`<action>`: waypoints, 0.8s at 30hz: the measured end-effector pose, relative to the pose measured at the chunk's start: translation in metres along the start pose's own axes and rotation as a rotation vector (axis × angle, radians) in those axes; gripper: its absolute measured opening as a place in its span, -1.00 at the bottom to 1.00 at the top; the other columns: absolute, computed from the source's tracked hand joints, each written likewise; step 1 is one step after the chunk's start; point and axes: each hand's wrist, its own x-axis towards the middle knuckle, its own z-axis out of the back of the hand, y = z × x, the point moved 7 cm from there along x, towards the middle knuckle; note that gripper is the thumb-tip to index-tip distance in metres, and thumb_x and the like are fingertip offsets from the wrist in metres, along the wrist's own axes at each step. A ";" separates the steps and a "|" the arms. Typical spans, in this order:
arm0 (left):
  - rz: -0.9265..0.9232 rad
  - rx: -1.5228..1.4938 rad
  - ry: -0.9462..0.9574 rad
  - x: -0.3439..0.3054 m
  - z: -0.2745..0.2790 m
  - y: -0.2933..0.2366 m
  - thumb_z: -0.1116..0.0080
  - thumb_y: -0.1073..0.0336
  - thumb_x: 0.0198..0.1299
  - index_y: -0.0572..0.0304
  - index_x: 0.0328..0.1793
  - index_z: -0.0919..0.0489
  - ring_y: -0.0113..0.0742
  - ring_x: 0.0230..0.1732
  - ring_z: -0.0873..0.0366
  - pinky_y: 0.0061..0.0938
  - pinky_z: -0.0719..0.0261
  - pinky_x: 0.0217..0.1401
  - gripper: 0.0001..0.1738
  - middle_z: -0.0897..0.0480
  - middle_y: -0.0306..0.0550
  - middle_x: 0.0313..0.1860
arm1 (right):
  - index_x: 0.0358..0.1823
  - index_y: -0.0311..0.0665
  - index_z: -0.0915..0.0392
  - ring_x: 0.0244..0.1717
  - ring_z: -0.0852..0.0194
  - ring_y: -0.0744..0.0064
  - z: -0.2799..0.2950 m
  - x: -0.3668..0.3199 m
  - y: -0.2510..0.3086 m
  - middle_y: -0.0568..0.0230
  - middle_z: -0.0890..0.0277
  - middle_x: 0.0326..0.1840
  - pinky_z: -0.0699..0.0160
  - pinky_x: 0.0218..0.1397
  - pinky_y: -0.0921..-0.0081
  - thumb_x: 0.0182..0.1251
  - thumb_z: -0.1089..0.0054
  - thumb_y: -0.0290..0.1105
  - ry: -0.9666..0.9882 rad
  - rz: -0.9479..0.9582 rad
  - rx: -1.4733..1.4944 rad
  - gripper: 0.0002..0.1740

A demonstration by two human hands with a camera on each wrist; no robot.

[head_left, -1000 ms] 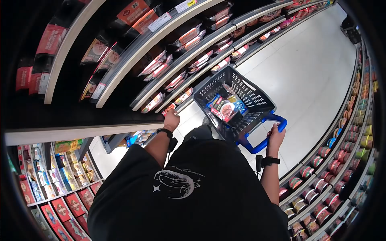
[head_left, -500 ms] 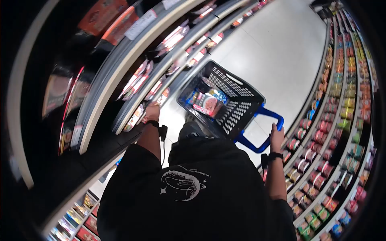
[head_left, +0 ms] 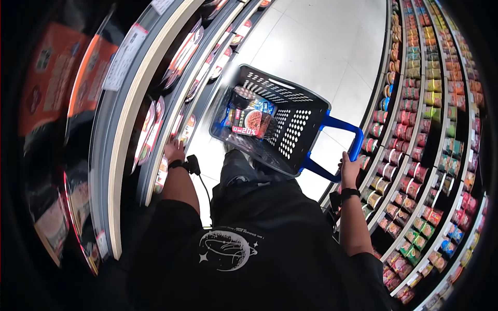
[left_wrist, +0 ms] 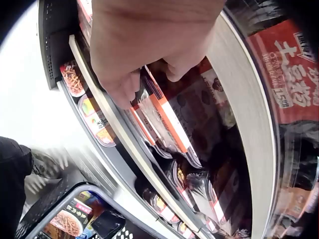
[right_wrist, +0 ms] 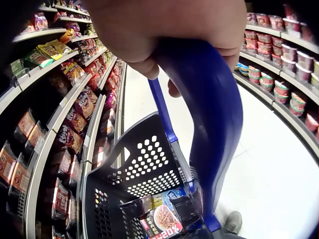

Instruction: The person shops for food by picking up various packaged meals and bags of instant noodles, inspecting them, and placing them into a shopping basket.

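My left hand (head_left: 175, 151) reaches to the shelf at the left. In the left wrist view its thumb and fingers stand apart at the top of orange-edged food packs (left_wrist: 167, 117), which stand in a row on the shelf. My right hand (head_left: 350, 171) grips the blue handle (head_left: 357, 145) of a dark, perforated shopping basket (head_left: 295, 137). The right wrist view shows the fingers wrapped round that handle. Inside the basket lie a boxed meal (head_left: 253, 122) with a noodle picture, a blue packet (head_left: 265, 105) and a dark-wrapped pack (head_left: 243, 97).
Shelf boards with pale front edges (head_left: 137, 109) curve close along the left. Red and orange packs (left_wrist: 289, 69) stand on a neighbouring shelf. Racks of instant-noodle cups (head_left: 410, 129) line the right side. Between them runs a white tiled floor (head_left: 321, 46).
The view has turned, and the shelves at the left look closer. My left hand has shifted along the shelf toward me. The right hand keeps its grip on the basket handle.
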 end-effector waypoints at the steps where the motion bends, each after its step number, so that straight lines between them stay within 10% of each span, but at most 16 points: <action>1: -0.279 0.889 0.079 -0.002 -0.005 -0.013 0.21 0.08 0.50 0.12 0.40 -0.38 -0.22 0.50 -0.21 -0.26 -0.36 0.47 -0.52 -0.33 -0.15 0.47 | -0.14 -0.31 -0.41 -0.60 -0.48 0.52 0.000 0.003 -0.007 0.30 -0.50 -0.47 -0.44 -0.55 0.56 0.36 -0.28 -0.30 -0.014 -0.005 -0.001 -0.73; 3: -0.798 2.675 0.235 -0.002 -0.031 -0.003 0.00 0.09 0.46 0.04 0.19 -0.57 -0.36 0.30 -0.38 -0.34 -0.36 0.39 -0.66 -0.47 -0.25 0.31 | -0.12 -0.31 -0.42 -0.59 -0.48 0.53 -0.003 0.008 -0.015 0.30 -0.50 -0.47 -0.45 -0.54 0.57 0.36 -0.27 -0.32 0.007 -0.025 0.081 -0.74; 5: -0.809 2.718 0.337 -0.004 -0.033 0.003 -0.09 0.04 0.41 0.02 0.10 -0.58 -0.35 0.13 -0.48 -0.36 -0.48 0.21 -0.69 -0.59 -0.31 0.01 | -0.10 -0.31 -0.42 -0.58 -0.48 0.54 0.000 0.006 -0.013 0.31 -0.50 -0.47 -0.45 -0.52 0.58 0.36 -0.27 -0.32 -0.015 -0.034 0.041 -0.73; 24: -1.025 2.667 0.286 -0.059 0.079 -0.021 -0.06 -0.08 0.43 0.08 0.08 -0.52 -0.28 -0.04 -0.58 -0.37 -0.54 0.08 -0.59 -0.57 -0.22 -0.06 | -0.14 -0.28 -0.47 -0.57 -0.41 0.61 0.001 -0.001 -0.004 0.40 -0.45 -0.51 -0.42 -0.49 0.60 0.37 -0.29 -0.31 -0.042 -0.068 0.050 -0.77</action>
